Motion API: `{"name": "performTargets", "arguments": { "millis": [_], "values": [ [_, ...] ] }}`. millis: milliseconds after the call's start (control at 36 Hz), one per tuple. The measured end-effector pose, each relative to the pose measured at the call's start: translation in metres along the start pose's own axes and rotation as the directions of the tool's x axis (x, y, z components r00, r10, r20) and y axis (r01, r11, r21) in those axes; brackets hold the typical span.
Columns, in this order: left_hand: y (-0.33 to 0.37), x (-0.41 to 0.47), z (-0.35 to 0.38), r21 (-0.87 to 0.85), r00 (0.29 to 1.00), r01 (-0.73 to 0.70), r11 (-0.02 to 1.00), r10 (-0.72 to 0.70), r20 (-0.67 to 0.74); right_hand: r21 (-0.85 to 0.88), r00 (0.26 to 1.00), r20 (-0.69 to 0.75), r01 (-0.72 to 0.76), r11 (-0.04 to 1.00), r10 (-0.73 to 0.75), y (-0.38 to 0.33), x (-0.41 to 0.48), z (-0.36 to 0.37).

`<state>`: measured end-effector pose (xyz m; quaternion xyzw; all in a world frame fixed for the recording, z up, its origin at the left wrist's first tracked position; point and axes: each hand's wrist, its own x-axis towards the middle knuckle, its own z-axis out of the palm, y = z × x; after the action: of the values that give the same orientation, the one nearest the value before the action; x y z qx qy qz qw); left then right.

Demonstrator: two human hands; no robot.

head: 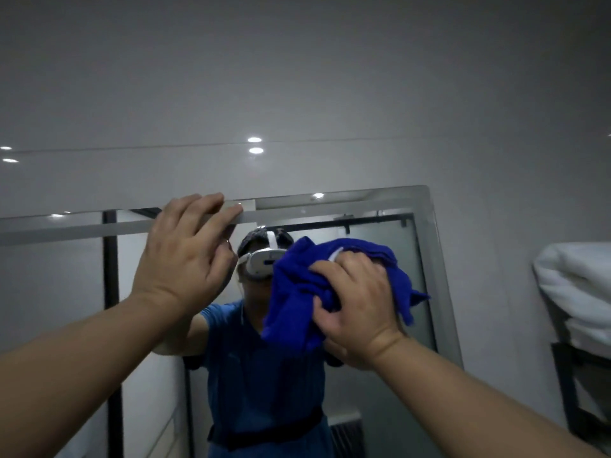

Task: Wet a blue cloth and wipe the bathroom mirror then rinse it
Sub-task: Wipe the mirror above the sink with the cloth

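- Two hands are up at the mirror. The left hand is spread near its top edge, and the right hand holds the blue cloth just to the right of it, over the upper right part of the glass.
- The left fingers are nearly straight, with their tips on the top rim. They hold nothing and seem only to brace.
- The right fingers are curled into the cloth, gripping it as a bunched wad between palm and glass. The wad looks pressed to the glass, though the contact itself is hidden.
- My judgement is that the wiping step is in hand, with the rinse yet to come.
- Streaks or missed strips are likely, since a wad this crumpled probably meets the glass on one small patch. Loose corners trail off at the lower right and could drag smears behind the stroke.
- The bare left palm could leave prints wherever it rests, so that area would need its own pass.
- Weight leaned on the top rim could shift the mirror if it hangs loosely. How it is fixed to the wall cannot be told.
- Drips may run down the glass or the raised forearm if the cloth is soaked, and its wetness cannot be judged.
- White towels sit on a rack near the mirror's right side. A wide sweep that way could brush them with a dirty cloth.
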<state>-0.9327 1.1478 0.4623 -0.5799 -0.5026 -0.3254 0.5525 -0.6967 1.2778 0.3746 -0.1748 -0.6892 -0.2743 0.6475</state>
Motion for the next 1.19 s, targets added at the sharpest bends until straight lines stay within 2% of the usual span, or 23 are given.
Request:
{"name": "performTargets", "arguments": {
  "millis": [111,194,250,306,333,361,417,500,556,667,806,889,944,1056,1111,1194],
  "values": [
    [-0.003,-0.001,0.003,0.008,1.0,-0.02,1.0,0.02,-0.018,-0.056,0.995,0.014,-0.097,0.994,0.098,0.036,-0.009,-0.018],
    [-0.002,-0.002,0.004,0.014,0.999,-0.014,1.0,0.014,-0.035,-0.055,0.957,-0.078,-0.284,0.957,0.279,0.054,0.021,-0.025],
    [-0.002,-0.003,0.006,0.02,0.998,-0.022,1.0,0.023,-0.05,-0.019,0.861,-0.208,-0.478,0.878,0.464,0.052,0.054,-0.021],
    [-0.004,-0.003,0.007,0.023,0.996,-0.032,0.999,0.034,-0.077,0.029,0.719,-0.316,-0.645,0.763,0.619,0.038,0.087,-0.013],
    [-0.004,-0.003,0.007,0.025,0.995,-0.037,0.999,0.039,-0.087,0.031,0.675,-0.348,-0.685,0.728,0.65,0.03,0.099,-0.007],
    [-0.004,-0.003,0.006,0.025,0.995,-0.039,0.999,0.041,-0.092,0.015,0.669,-0.366,-0.691,0.723,0.647,0.02,0.106,-0.001],
    [-0.004,-0.004,0.005,0.014,0.996,-0.036,0.999,0.037,-0.085,-0.04,0.739,-0.343,-0.629,0.777,0.58,-0.003,0.108,0.012],
    [-0.004,-0.005,0.002,0.003,0.998,-0.034,0.999,0.034,-0.056,-0.113,0.904,-0.211,-0.401,0.909,0.372,-0.038,0.08,0.03],
    [-0.004,-0.005,0.002,-0.002,0.997,-0.039,0.999,0.039,-0.064,-0.095,0.961,-0.119,-0.261,0.961,0.249,-0.054,0.048,0.037],
    [-0.002,-0.006,0.0,0.0,0.997,-0.029,1.0,0.029,-0.07,-0.056,0.994,-0.025,-0.105,0.993,0.104,-0.062,-0.037,0.033],
    [0.0,-0.007,-0.002,0.004,0.999,-0.014,1.0,0.014,-0.05,0.043,0.994,0.087,0.068,0.997,-0.071,-0.053,-0.146,0.018],
    [0.0,-0.007,-0.003,0.004,0.999,-0.016,1.0,0.016,-0.049,0.056,0.99,0.134,0.031,0.998,-0.038,-0.033,-0.176,0.003],
    [0.001,-0.007,-0.004,0.009,0.999,-0.012,1.0,0.012,-0.049,0.038,0.988,0.148,-0.054,0.998,0.048,-0.016,-0.182,-0.009],
    [0.003,-0.006,-0.004,0.026,0.999,-0.009,1.0,0.01,-0.036,-0.01,0.963,0.044,-0.264,0.964,0.264,0.025,-0.154,-0.023],
    [0.003,-0.007,-0.004,0.033,0.999,-0.012,0.999,0.013,-0.033,-0.03,0.927,-0.059,-0.372,0.928,0.37,0.041,-0.116,-0.024],
    [0.003,-0.006,-0.004,0.048,1.0,-0.015,0.999,0.016,-0.027,0.037,0.819,-0.161,-0.552,0.833,0.55,0.055,-0.041,-0.027]
  ]
}}
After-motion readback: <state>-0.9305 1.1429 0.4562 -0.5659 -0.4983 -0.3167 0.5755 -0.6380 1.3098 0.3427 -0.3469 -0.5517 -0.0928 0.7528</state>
